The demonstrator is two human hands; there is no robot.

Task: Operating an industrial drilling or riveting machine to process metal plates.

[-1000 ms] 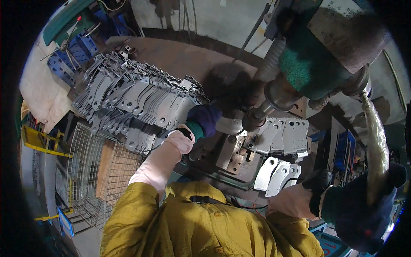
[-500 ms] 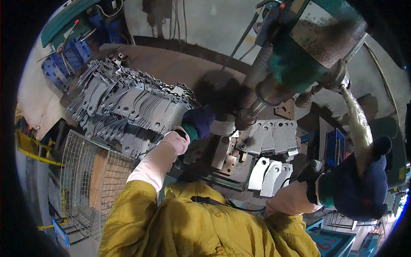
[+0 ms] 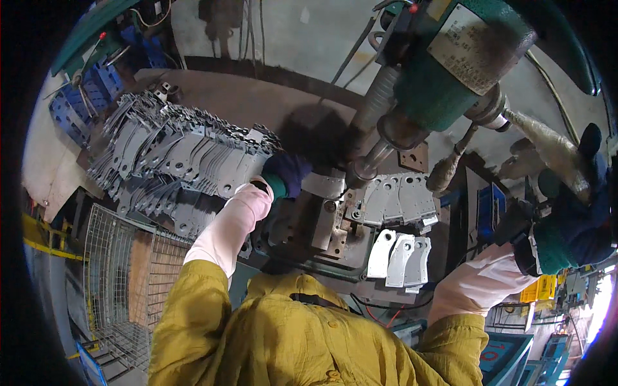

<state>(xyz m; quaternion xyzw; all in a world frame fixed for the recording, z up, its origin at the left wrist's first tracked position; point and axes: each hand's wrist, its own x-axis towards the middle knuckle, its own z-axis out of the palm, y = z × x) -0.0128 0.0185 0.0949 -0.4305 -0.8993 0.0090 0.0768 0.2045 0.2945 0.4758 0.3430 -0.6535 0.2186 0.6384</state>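
Observation:
My left hand (image 3: 288, 174), in a dark blue glove with a green cuff, grips a flat grey metal plate (image 3: 324, 185) lying on the fixture (image 3: 325, 225) under the spindle (image 3: 376, 151) of a green drill press (image 3: 450, 64). My right hand (image 3: 573, 219), gloved the same way, is closed around the wrapped feed lever (image 3: 547, 145) at the far right. A big heap of similar grey plates (image 3: 174, 161) lies to the left of my left hand. More plates (image 3: 399, 199) and a few lighter ones (image 3: 399, 257) lie right of the fixture.
A wire mesh basket (image 3: 122, 276) holding a wooden board stands at lower left. Blue crates (image 3: 74, 106) sit at upper left behind the heap. A second wrapped lever handle (image 3: 444, 174) hangs beside the spindle. Yellow and blue bins (image 3: 541, 289) crowd the lower right.
My right hand has risen along with the feed lever, and the drill head now sits higher in view. My left hand stays on the plate at the fixture.

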